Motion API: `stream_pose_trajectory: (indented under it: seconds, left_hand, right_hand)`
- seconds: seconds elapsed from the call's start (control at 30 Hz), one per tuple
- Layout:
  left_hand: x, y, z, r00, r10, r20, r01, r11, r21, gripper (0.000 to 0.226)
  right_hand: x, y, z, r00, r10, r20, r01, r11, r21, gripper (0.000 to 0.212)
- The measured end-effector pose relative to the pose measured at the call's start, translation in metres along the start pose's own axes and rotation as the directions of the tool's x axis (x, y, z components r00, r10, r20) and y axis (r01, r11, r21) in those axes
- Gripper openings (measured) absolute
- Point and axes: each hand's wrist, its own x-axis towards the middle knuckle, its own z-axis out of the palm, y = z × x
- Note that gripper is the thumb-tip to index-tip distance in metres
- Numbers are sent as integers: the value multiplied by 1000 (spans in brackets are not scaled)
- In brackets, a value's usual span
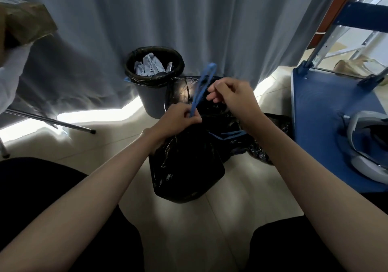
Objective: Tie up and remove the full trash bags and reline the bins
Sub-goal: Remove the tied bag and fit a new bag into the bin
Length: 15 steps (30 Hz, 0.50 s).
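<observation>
Pinching the blue drawstring (200,89) at the gathered neck of the black trash bag (184,166), the left hand (180,116) anchors a loop that runs up and away. The right hand (228,95) (nearer the loop's top) curls its fingers on the strand. On the floor (231,208) behind stands a lined, full bin (154,76). No legible writing anywhere.

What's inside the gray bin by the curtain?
The bin has a black liner folded over its rim and holds crumpled white paper. Anything beneath the paper is covered.
</observation>
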Motion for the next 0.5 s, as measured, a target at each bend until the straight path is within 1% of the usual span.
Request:
stream_pose_trajectory:
  seconds: [0.07,0.13,0.17,0.23,0.3,0.33,0.37,0.4,0.47,0.5]
  left_hand:
    - [2,-5,-6,992,-99,-75,93,992,-86,7]
    - [2,-11,-13,971,-209,-118,178,958,-226,8]
    - [1,-14,-17,959,-252,-131,210,939,-274,8]
    - [-3,-17,-24,939,-309,-152,252,917,-308,9]
    - [-5,-19,-30,928,-339,-156,273,901,-336,12]
    - [-6,-20,-33,923,-352,-154,283,894,-347,13]
    - [-7,-21,-35,919,-362,-155,291,890,-352,14]
    - [-8,-22,-36,916,-368,-158,296,888,-351,14]
    - [-9,-22,-37,916,-369,-156,299,889,-346,14]
    - [-10,-21,-38,918,-366,-152,297,890,-346,14]
  right_hand:
    - [4,8,-9,1000,-2,-26,0,996,-92,21]
    - [6,20,-17,999,38,-10,-39,973,-229,19]
    - [6,27,-20,995,94,16,-85,952,-293,19]
    - [7,42,-24,968,238,78,-185,888,-421,26]
    - [7,50,-27,913,379,150,-243,800,-548,34]
    - [6,50,-27,878,433,201,-260,787,-560,36]
    - [3,48,-26,845,461,269,-274,808,-522,37]
    - [1,44,-25,822,452,347,-278,849,-448,37]
    - [-2,38,-23,789,348,506,-239,933,-268,35]
    - [-3,35,-22,776,286,562,-207,957,-202,36]
